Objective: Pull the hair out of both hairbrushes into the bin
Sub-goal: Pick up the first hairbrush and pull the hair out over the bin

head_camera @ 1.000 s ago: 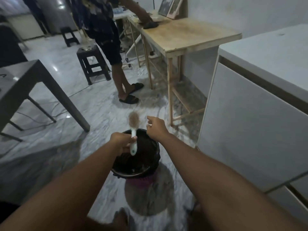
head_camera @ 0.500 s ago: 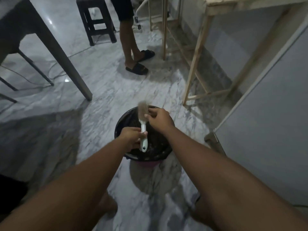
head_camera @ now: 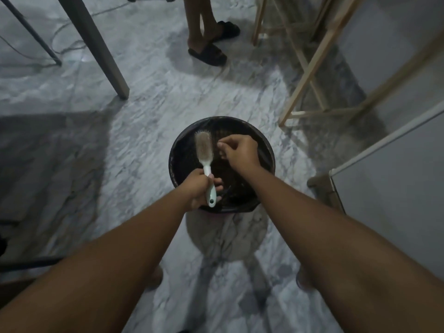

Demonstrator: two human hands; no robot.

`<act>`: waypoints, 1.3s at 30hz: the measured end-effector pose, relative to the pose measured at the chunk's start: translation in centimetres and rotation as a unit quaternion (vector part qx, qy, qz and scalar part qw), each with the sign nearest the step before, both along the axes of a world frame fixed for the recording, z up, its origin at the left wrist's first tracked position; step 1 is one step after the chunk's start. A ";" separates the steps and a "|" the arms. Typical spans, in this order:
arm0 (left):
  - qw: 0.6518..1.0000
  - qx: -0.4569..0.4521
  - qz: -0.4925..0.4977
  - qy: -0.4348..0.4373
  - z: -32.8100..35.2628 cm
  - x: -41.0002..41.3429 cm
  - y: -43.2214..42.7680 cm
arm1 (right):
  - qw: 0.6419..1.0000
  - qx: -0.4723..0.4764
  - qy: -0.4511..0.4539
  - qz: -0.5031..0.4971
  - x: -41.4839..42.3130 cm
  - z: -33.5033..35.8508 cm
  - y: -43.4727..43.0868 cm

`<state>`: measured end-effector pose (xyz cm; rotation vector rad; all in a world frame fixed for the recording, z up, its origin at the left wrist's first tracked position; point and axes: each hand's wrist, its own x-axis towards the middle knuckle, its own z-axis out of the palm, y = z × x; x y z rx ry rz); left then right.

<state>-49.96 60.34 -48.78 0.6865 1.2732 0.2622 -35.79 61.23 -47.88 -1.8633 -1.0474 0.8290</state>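
Observation:
A white-handled hairbrush point(head_camera: 204, 150), its head matted with pale hair, is held upright over the round bin point(head_camera: 173, 164), which has a black liner. My left hand point(head_camera: 198, 189) grips the brush handle above the bin's near rim. My right hand point(head_camera: 241, 152) hovers over the bin just right of the brush head, apart from it. Its thumb and forefinger pinch a thin wisp of hair that barely shows against the dark liner. A second brush is not in view.
The bin stands on a marble floor. A grey table leg point(head_camera: 108, 68) rises at the far left and a wooden table frame point(head_camera: 310, 75) at the far right. A white cabinet point(head_camera: 396, 188) is close on the right. Another person's sandalled feet point(head_camera: 209, 54) stand beyond the bin.
The camera has tilted down onto the bin. My right hand, which was pinching at the brush head, has drawn away to the right. My left hand keeps its grip on the handle.

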 end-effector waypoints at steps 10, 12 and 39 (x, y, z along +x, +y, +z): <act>0.998 0.003 0.052 0.026 -2.4 -0.4 0.3 | 0.961 0.119 0.003 -0.248 2.4 -0.1 -0.6; 0.998 0.017 0.050 0.036 -2.1 -0.5 0.4 | 0.988 -0.061 -0.029 -0.138 3.0 -0.4 -0.9; 0.983 -0.064 0.160 -0.067 -1.8 -0.1 -1.0 | 0.926 0.232 0.103 -0.279 1.8 0.7 0.1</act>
